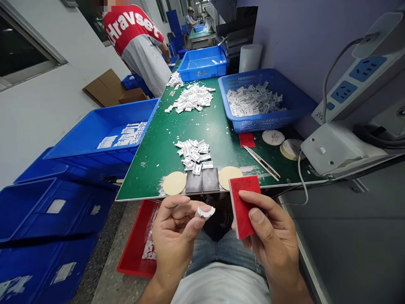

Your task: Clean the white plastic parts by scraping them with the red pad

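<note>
Head view only. Left hand (174,247) pinching small white plastic part (205,212) just below desk (148,179) edge, fingers (182,204) clamped on it. Right hand (268,236) gripping red sanding pad (243,207), fingers (253,202) closed around it. Risk: thin part slipping from pinch under pad pressure, dropping into red tray (134,240) or onto floor.

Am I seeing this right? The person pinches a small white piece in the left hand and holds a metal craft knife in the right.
Not quite: the head view shows the right hand holding a red sanding block, while the metal craft knife lies on the green table. The left hand does pinch the small white piece.
</note>
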Demonstrator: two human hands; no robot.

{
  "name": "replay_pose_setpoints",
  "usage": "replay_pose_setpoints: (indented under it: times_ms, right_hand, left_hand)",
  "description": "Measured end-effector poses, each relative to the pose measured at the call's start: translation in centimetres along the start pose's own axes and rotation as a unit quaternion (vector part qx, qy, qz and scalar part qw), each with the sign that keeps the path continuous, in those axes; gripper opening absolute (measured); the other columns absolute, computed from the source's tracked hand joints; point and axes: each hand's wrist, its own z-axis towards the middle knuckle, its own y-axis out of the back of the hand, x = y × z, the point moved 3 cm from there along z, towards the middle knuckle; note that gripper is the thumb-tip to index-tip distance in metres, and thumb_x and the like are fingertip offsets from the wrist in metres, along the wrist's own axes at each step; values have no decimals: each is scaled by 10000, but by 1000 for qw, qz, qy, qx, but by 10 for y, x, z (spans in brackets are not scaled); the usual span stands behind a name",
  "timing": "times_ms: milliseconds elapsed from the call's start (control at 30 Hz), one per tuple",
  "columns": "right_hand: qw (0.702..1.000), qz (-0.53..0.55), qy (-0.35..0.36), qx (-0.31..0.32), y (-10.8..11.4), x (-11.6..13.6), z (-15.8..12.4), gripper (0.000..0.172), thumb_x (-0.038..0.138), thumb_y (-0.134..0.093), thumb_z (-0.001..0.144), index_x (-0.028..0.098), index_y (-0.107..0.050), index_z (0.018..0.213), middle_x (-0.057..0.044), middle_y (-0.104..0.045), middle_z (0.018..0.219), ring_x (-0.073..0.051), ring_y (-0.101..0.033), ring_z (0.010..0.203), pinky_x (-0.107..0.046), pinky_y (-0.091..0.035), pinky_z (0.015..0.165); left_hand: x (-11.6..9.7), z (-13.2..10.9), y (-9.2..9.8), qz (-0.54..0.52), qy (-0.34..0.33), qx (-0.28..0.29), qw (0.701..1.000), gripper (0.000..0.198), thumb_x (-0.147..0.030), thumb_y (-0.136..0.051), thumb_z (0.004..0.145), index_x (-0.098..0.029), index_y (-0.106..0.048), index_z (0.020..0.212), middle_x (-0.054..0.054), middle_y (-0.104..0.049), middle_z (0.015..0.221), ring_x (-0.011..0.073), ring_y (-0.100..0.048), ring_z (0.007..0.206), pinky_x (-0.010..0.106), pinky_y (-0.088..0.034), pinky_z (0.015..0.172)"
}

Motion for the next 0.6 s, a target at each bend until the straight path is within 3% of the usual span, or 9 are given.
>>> replay_pose_setpoints:
  times_ms: [133, 267, 333, 400, 533, 567, 600]
  right_hand:
    - [1000, -1, -2, 2, -2, 1, -1, 301, 515, -795, 908, 259, -857, 1055, -1, -676, 621, -117, -517, 486, -217, -396, 424]
    - [1000, -8, -3, 18, -3, 0, -3, 333, 559, -825, 872, 266, -869, 1024, 4, -650, 610, -106, -519, 480, -219, -386, 446]
    - [1000, -10, -9, 18, 0, -1, -5, 341, 562, -835, 858, 260, -872, 1013, 2, -640, 601, -104, -508, 479, -218, -368, 451]
    - [1000, -8, -19, 3, 4, -3, -7, 348, 568, -844, 843, 256, -875, 994, 2, -629, 582, -97, -480, 469, -212, -338, 448]
    - [999, -2, -27, -36, 13, -5, -14, 343, 571, -872, 795, 263, -878, 946, -6, -644, 589, -92, -462, 451, -205, -329, 439]
    - [999, -5, -30, -43, 14, -5, -16, 350, 576, -873, 790, 259, -876, 941, -9, -646, 590, -95, -468, 453, -203, -334, 437]
    - [998, -9, -33, -52, 15, -5, -17, 364, 583, -873, 786, 253, -874, 939, -12, -649, 592, -97, -474, 459, -199, -342, 436]
  left_hand:
    - [3, -4, 1, 9, 5, -14, 1000, 273, -211, -890, 816, -251, -708, 1016, 27, -845, 813, 224, -818, 689, 284, -667, 651]
    - [2, -3, 0, -20, 14, 28, 999, 253, -180, -849, 855, -286, -727, 1050, 19, -829, 831, 204, -808, 787, 299, -658, 736]
    - [-2, 6, 0, -45, 43, 100, 993, 207, -222, -854, 856, -282, -737, 1017, 31, -798, 788, 200, -775, 767, 306, -640, 718]
    - [-8, 20, -2, -42, 83, 215, 972, 161, -271, -864, 847, -265, -754, 965, 61, -772, 743, 216, -746, 718, 331, -622, 672]
    - [-17, 66, -28, 9, 136, 491, 860, 103, -330, -865, 841, -253, -796, 842, 131, -771, 723, 301, -765, 746, 488, -642, 756]
    - [-18, 83, -40, 0, 133, 518, 845, 141, -367, -871, 834, -250, -793, 816, 136, -776, 737, 303, -764, 731, 500, -645, 751]
    - [-18, 103, -54, -19, 113, 506, 855, 195, -415, -877, 825, -242, -789, 814, 134, -784, 768, 291, -760, 709, 484, -646, 723]
